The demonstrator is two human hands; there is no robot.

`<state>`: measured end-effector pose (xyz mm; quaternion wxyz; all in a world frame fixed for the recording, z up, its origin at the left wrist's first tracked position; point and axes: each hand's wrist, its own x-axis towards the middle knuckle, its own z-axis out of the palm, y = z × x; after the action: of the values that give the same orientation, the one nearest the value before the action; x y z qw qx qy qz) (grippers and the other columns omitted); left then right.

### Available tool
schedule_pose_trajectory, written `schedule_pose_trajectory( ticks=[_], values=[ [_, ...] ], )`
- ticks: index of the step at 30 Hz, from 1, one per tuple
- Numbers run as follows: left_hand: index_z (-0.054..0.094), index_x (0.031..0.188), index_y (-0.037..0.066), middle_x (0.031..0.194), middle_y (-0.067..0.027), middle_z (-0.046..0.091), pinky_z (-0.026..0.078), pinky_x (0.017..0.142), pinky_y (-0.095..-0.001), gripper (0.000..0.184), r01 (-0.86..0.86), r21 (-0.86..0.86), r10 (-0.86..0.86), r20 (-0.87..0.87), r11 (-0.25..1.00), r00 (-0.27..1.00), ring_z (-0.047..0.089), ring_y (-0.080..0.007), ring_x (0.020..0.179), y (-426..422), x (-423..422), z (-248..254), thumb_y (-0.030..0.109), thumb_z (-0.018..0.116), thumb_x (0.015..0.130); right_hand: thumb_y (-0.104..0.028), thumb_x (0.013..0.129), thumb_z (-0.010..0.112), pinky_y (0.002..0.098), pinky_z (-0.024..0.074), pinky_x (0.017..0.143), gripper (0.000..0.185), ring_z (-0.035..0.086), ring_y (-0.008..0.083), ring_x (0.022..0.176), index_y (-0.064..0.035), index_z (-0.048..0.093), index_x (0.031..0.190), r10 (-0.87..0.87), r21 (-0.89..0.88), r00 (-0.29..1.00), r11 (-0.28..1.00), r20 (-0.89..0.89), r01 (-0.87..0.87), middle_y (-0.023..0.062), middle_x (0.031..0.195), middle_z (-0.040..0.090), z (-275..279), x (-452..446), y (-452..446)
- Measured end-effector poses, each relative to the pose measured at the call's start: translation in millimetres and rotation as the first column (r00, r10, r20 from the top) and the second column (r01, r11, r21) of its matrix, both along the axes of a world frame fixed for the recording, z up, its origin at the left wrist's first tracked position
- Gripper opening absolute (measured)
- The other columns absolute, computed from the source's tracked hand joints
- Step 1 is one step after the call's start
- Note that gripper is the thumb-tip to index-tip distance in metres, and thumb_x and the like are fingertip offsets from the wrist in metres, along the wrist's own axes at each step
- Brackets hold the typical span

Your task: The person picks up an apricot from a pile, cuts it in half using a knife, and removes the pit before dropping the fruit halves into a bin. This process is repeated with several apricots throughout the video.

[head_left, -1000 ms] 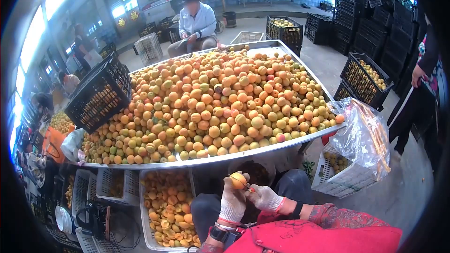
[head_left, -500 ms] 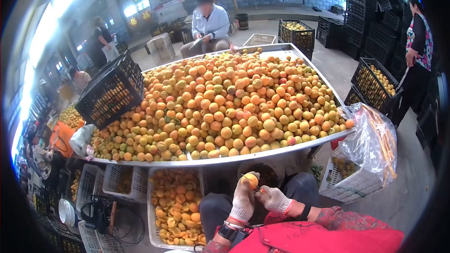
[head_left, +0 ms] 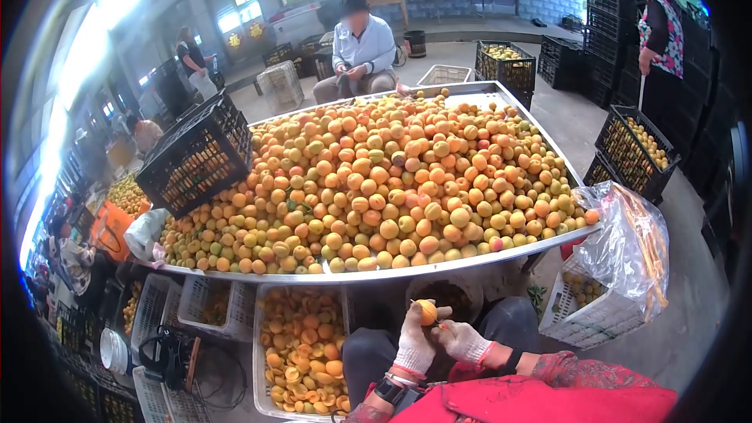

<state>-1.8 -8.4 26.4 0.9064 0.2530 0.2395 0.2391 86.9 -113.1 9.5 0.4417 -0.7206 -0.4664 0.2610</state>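
Note:
My left hand, in a white glove, grips an orange apricot between thumb and fingers. Close to its right, my gloved right hand is closed on a small thin tool, whose tip is near the fruit. Both hands are above my lap, in front of the metal table. A large heap of apricots covers that table. Below it, left of my knees, a white crate holds halved apricots.
A black crate of fruit leans on the table's left side. At the right stand a white crate, a plastic bag and a black crate. One person sits across the table; another stands at the right.
The view has shifted, so the table appears further right. The standing person at the right has come fully into view. My hands still hold the apricot and the tool close together.

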Motion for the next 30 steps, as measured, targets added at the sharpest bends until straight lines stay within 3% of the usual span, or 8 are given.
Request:
schedule_pose_trajectory(
  ticks=[2, 7, 9, 13, 16, 22, 25, 30],
  values=[
    [0.053, 0.117, 0.003, 0.103, -0.0196, 0.068, 0.052, 0.091, -0.0397, 0.056, 0.000, 0.264, 0.030, -0.110, 0.964, 0.993, 0.065, -0.0284, 0.100, 7.8, -2.6, -4.8, 0.054, 0.058, 0.094, -0.026, 0.098, 0.053, 0.0403, 0.0523, 0.071, 0.024, 0.068, 0.0365, 0.082, -0.0032, 0.060, 0.095, 0.046, -0.005, 0.999, 0.999, 0.008, -0.046, 0.0204, 0.080, 0.065, 3.1, 2.0, 1.9],
    [0.053, 0.117, 0.004, 0.094, -0.0167, 0.066, 0.051, 0.092, -0.0428, 0.048, -0.007, 0.119, 0.007, 0.005, 0.993, 1.000, 0.065, -0.0309, 0.098, 11.6, -0.4, 5.9, 0.045, 0.062, 0.094, -0.025, 0.099, 0.053, 0.0394, 0.0510, 0.070, 0.023, 0.067, 0.0358, 0.080, -0.0044, 0.062, 0.098, 0.141, -0.080, 0.965, 0.989, 0.221, -0.126, 0.0203, 0.082, 0.065, -4.4, 11.1, 8.0],
    [0.052, 0.117, 0.003, 0.091, -0.0163, 0.065, 0.051, 0.092, -0.0440, 0.046, -0.014, -0.064, 0.018, 0.072, 0.998, 0.997, 0.065, -0.0326, 0.097, 8.7, 4.1, 5.3, 0.042, 0.063, 0.094, -0.029, 0.099, 0.051, 0.0426, 0.0517, 0.071, 0.028, 0.067, 0.0354, 0.084, -0.0039, 0.063, 0.099, 0.027, -0.042, 0.998, 0.999, 0.050, -0.025, 0.0206, 0.088, 0.066, -5.5, 8.3, 8.3],
    [0.052, 0.114, 0.004, 0.088, -0.0160, 0.063, 0.051, 0.092, -0.0446, 0.038, -0.054, -0.089, 0.056, 0.015, 0.995, 0.998, 0.064, -0.0340, 0.099, 3.0, 4.2, -0.2, 0.034, 0.064, 0.094, -0.030, 0.101, 0.049, 0.0381, 0.0505, 0.075, 0.031, 0.066, 0.0253, 0.085, -0.0027, 0.064, 0.100, -0.022, 0.031, 0.928, 0.999, -0.373, 0.036, 0.0149, 0.090, 0.068, -11.8, -3.3, 5.9],
    [0.052, 0.114, 0.005, 0.090, -0.0170, 0.063, 0.051, 0.092, -0.0440, 0.034, -0.037, 0.036, 0.038, -0.019, 0.999, 0.999, 0.064, -0.0337, 0.098, 3.0, -0.6, -1.4, 0.030, 0.063, 0.094, -0.029, 0.101, 0.047, 0.0338, 0.0476, 0.078, 0.032, 0.062, 0.0176, 0.085, -0.0019, 0.064, 0.100, -0.042, -0.171, 0.883, 0.984, -0.467, -0.044, 0.0088, 0.088, 0.067, -17.8, 0.4, -1.5],
    [0.051, 0.117, 0.005, 0.092, -0.0187, 0.063, 0.053, 0.092, -0.0451, 0.029, -0.036, -0.014, 0.037, 0.071, 0.999, 0.997, 0.066, -0.0327, 0.095, 4.0, -4.9, 7.2, 0.014, 0.061, 0.092, -0.030, 0.102, 0.047, 0.0247, 0.0429, 0.060, 0.030, 0.054, 0.0092, 0.068, -0.0062, 0.064, 0.095, -0.010, -0.089, 0.917, 0.996, -0.399, -0.027, -0.0001, 0.079, 0.059, -6.6, 0.3, -1.8],
    [0.050, 0.119, 0.006, 0.096, -0.0211, 0.064, 0.053, 0.093, -0.0456, 0.030, -0.016, -0.029, 0.019, 0.099, 0.999, 0.995, 0.066, -0.0336, 0.097, 2.0, -9.0, 12.3, 0.011, 0.060, 0.091, -0.032, 0.102, 0.047, 0.0257, 0.0403, 0.052, 0.031, 0.052, 0.0094, 0.059, -0.0077, 0.062, 0.091, -0.091, -0.201, 0.678, 0.976, -0.729, -0.086, 0.0004, 0.074, 0.058, 7.9, -1.8, -2.9],
    [0.050, 0.121, 0.006, 0.099, -0.0224, 0.065, 0.052, 0.095, -0.0445, 0.031, 0.027, 0.021, -0.030, 0.127, 0.999, 0.991, 0.066, -0.0341, 0.099, 2.3, -10.7, 15.6, 0.009, 0.058, 0.091, -0.032, 0.101, 0.048, 0.0253, 0.0391, 0.049, 0.030, 0.051, 0.0093, 0.056, -0.0085, 0.061, 0.089, -0.109, -0.232, 0.468, 0.948, -0.877, -0.216, -0.0003, 0.072, 0.057, 30.0, 3.4, -14.2]
  ],
)
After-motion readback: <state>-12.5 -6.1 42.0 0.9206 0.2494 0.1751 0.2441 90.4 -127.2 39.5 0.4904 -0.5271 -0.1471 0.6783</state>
